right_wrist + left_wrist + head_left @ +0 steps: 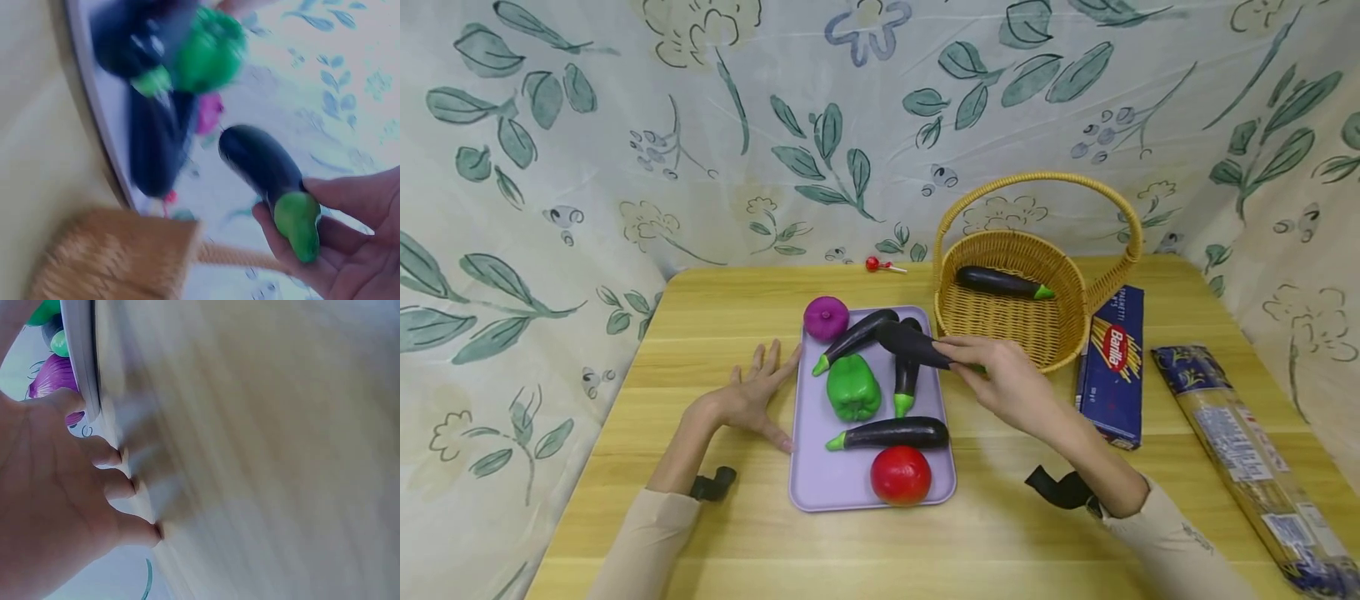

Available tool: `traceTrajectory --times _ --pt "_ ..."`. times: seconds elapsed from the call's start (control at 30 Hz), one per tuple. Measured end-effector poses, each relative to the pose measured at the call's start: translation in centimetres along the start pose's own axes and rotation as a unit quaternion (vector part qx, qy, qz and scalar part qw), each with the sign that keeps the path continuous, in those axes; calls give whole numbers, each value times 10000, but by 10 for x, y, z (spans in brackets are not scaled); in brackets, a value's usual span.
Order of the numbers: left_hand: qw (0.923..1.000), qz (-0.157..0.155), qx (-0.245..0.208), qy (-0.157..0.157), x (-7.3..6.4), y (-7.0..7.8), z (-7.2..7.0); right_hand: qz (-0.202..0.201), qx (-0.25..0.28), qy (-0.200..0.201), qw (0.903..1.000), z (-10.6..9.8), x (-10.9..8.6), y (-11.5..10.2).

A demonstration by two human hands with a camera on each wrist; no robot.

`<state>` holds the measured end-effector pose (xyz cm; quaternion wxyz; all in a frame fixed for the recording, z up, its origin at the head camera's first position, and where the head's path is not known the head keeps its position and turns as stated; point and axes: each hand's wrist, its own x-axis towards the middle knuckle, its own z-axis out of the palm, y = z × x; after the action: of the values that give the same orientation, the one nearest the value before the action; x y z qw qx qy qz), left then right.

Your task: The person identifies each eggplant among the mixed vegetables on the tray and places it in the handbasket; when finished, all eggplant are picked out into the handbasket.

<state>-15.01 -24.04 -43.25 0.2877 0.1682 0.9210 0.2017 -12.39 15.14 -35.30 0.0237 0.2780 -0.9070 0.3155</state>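
My right hand [1011,383] pinches an eggplant [910,343] near its green stem end [297,222], holding it raised over the right side of a lilac tray [820,492]. On that tray lie three more eggplants [895,432], a green bell pepper [853,388], a red tomato [901,476] and a purple onion [826,318] at the top left corner. Fingers spread, my left hand [748,400] rests at the tray's left edge, its fingertips on the table in the left wrist view. Another eggplant [1000,282] lies inside the wicker basket [981,329].
Right of the basket, whose tall handle [1037,177] arches upward, lies a blue spaghetti box [1111,367]. A clear pasta bag [1247,458] lies farther right. Behind the tray is a red lollipop [872,264]. Patterned cloth [700,192] hangs along the table's back.
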Motion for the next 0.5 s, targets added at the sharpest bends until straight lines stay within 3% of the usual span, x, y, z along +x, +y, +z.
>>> traceTrajectory --times 0.2,0.5 --pt "10000 -11 5 -4 0 -2 0 83 -34 -201 9998 -43 4 10" --pt "10000 59 -48 9 1 -3 1 332 -237 -177 9990 -100 2 33"
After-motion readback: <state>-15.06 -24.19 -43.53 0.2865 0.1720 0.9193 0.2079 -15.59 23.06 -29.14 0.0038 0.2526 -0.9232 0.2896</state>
